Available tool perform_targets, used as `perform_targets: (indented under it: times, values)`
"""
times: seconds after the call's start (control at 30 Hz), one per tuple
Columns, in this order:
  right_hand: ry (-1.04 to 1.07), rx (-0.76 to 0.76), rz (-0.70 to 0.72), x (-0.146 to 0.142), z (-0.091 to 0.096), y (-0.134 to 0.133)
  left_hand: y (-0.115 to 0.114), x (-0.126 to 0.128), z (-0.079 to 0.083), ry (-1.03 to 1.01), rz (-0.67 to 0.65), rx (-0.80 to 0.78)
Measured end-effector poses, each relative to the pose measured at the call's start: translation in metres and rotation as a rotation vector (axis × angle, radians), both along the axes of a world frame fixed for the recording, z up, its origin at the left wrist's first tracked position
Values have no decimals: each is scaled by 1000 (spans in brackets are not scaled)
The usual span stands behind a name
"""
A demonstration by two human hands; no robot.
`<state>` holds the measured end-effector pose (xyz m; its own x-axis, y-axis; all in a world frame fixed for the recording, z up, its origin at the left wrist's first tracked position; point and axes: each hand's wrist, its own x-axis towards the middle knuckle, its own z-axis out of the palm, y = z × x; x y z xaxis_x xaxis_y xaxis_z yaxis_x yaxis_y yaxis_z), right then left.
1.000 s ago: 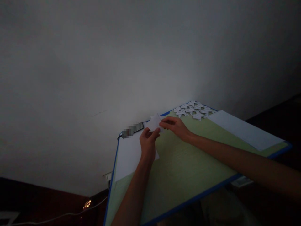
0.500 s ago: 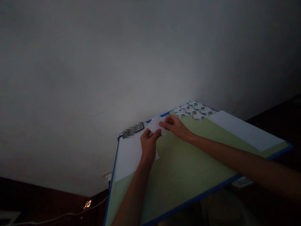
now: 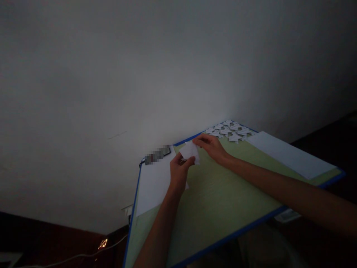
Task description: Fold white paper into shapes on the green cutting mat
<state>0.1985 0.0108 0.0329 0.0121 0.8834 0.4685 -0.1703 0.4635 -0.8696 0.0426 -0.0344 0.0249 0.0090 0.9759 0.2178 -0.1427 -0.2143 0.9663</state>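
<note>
a: where is the small paper (image 3: 190, 151) found?
b: it is held just above the far left part of the green board (image 3: 223, 197), between the two hands. the left hand (image 3: 180, 174) is closed on the lower left edge, with thumb and fingertips pinching it. the right hand (image 3: 212, 146) is laid at the upper right edge, fingers close together. its thumb is hidden and the light is poor, so it cannot be told whether that edge is pinched or only touched.

a: what is noted around it?
b: a white sheet (image 3: 152, 186) is seen under the left wrist. a dark object (image 3: 157, 153), blurred, lies at the board's far edge. a cluster of folded paper shapes (image 3: 230, 130) sits at the far corner, and a long white sheet (image 3: 287, 152) lies along the right side. none of these is touched by the small paper.

a: how is a fold in it best handled?
b: as a judgement only: the edges are best matched before any crease is pressed. the pinch is best placed near a corner, so the paper is not twisted. a sharper crease is likely got with the paper laid on the bare green surface and a fingertip run along the line. in this dim light, alignment is better checked by feel at the corners.
</note>
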Motion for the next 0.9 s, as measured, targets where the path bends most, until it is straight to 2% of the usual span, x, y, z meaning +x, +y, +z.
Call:
perform_targets:
  times: [0.2, 0.3, 0.43, 0.57, 0.77, 0.9]
  values:
    - [-80, 39, -13, 3, -4, 5, 3, 0, -3, 11, 17, 9]
    - [-66, -27, 30, 3, -6, 7, 4, -1, -3, -7, 44, 22]
    - [-50, -123, 150, 1, -8, 4, 4, -3, -1, -13, 90, 60]
    - [-24, -126, 271, -3, -10, 3, 4, -3, 0, 2, 88, 56]
    - [-34, -89, 245, -1, -8, 3, 8, -6, -3, -53, 200, 43]
    - [-37, -85, 249, -1, -8, 2, 9, -8, -2, -58, 199, 65]
